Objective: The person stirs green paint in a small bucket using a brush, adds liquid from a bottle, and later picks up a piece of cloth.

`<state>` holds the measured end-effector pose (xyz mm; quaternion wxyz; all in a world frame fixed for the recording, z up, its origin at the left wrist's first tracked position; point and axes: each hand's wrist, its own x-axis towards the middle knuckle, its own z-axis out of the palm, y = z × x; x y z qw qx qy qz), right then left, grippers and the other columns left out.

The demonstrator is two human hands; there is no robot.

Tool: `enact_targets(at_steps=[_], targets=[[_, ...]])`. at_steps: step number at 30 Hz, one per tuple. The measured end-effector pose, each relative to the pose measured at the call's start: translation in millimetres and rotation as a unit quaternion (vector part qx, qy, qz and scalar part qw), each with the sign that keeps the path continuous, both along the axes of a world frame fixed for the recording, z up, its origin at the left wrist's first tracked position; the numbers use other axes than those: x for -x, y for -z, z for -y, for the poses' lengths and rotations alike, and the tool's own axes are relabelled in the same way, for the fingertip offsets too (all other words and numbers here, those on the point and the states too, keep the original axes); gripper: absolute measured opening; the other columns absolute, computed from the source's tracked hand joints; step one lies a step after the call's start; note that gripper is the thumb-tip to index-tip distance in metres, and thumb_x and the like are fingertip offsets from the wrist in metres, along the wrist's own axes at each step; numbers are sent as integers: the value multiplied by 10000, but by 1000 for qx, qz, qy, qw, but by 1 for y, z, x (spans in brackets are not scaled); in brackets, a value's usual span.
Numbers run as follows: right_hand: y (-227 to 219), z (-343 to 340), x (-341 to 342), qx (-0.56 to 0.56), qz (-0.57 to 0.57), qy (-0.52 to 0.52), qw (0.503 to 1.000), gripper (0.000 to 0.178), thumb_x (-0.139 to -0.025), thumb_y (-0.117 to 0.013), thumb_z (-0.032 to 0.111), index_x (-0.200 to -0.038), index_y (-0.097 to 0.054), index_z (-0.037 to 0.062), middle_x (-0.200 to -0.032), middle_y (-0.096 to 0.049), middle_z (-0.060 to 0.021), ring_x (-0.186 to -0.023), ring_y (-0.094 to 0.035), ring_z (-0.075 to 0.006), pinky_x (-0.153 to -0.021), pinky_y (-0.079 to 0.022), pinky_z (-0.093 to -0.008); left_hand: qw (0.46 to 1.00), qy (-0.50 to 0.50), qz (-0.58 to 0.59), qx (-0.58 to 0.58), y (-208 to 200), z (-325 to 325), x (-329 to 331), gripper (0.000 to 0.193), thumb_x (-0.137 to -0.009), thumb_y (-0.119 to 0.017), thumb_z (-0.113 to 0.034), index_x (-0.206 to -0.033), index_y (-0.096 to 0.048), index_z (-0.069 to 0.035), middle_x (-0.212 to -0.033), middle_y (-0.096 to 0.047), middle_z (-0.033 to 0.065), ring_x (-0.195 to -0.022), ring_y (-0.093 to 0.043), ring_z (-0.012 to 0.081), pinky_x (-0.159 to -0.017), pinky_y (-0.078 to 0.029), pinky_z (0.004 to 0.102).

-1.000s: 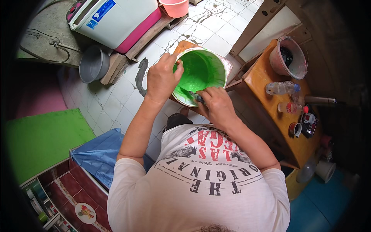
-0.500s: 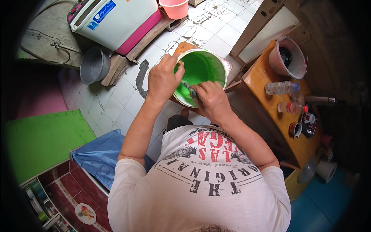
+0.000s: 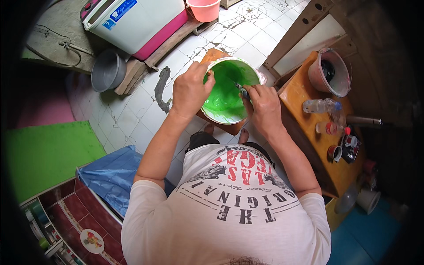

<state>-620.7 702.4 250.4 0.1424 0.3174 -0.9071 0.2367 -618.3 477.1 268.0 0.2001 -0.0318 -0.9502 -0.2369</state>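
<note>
A white bucket (image 3: 252, 76) with green smears inside its wall holds thick bright green liquid (image 3: 223, 95) that looks like paint. My left hand (image 3: 190, 88) is closed over the bucket's left rim, fingers curled at the edge. Inside the bucket's right side, my right hand (image 3: 265, 104) grips a dark, paint-smeared stick-like tool (image 3: 241, 89). The tool points up and left over the green liquid; its far end is hard to make out. Beneath the bucket shows a brown wooden stool or board (image 3: 214, 54), with my feet just in front of it.
To the right, a wooden table (image 3: 293, 95) carries a stained bucket (image 3: 324, 77), plastic bottles (image 3: 319, 106) and a small open can (image 3: 335, 153). A white and pink washing machine (image 3: 137, 28) stands at the back left, near a grey basin (image 3: 107, 70). Cracked white tiles (image 3: 128, 117) cover the floor.
My right hand has moved right with the tool, from the bucket's near middle to its right side. My left hand stays on the rim.
</note>
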Motion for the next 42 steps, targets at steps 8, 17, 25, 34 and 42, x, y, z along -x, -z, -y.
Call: enact_targets(at_steps=[8, 17, 25, 34, 42], targets=[[6, 5, 11, -33, -43, -19, 998, 334, -793, -695, 65, -1122, -688, 11, -932, -629, -96, -897, -605, -256, -775, -453, -376, 1000, 8, -13, 19, -3, 1, 3, 175, -868, -694, -149, -999, -697, -33, -855, -631, 135, -659, -669, 338, -613, -552, 429], [-5, 2, -26, 1, 74, -95, 993, 313, -794, -734, 114, -1085, -687, 10, -953, -631, -102, -904, -608, -260, -786, -457, -392, 1000, -10, 7, 2, 2, 3, 4, 214, -885, -680, -173, -1062, -713, -58, -845, -624, 141, -703, -651, 363, -641, -523, 440], [-10, 12, -2, 16, 30, -45, 998, 310, -797, -715, 114, -1091, -684, 22, -959, -628, -99, -920, -606, -263, -806, -454, -382, 1000, -5, -1, 9, 1, 4, 4, 226, -879, -689, -162, -1079, -714, -60, -839, -623, 143, -708, -653, 361, -640, -525, 441], [2, 21, -13, -88, -19, -178, 980, 326, -782, -628, 97, -1095, -685, 23, -973, -612, -54, -950, -573, -208, -829, -436, -340, 1000, -2, -2, 9, 5, 6, 6, 218, -881, -689, -157, -1077, -714, -64, -844, -627, 132, -716, -653, 355, -644, -526, 435], [-1, 24, 4, -92, -22, -147, 985, 349, -772, -651, 119, -1107, -685, 30, -987, -615, -46, -959, -576, -202, -838, -432, -337, 1000, 2, -4, 6, 3, 5, 6, 209, -887, -685, -157, -1077, -714, -76, -834, -623, 129, -711, -652, 349, -639, -525, 427]])
